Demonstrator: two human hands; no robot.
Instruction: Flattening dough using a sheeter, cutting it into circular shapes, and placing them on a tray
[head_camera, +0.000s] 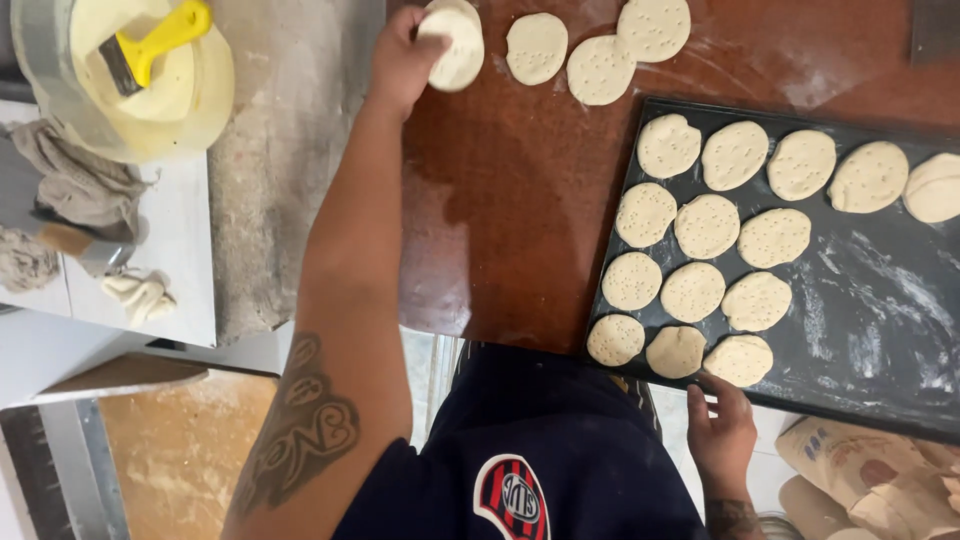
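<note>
Dough disc (453, 42) gripped by left hand (400, 60) at table's far edge; right hand (722, 432) fingers rest on tray (880, 330) rim.

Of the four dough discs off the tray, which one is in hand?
The leftmost dough disc, lifted by the left hand; the other three lie flat on the table.
</note>
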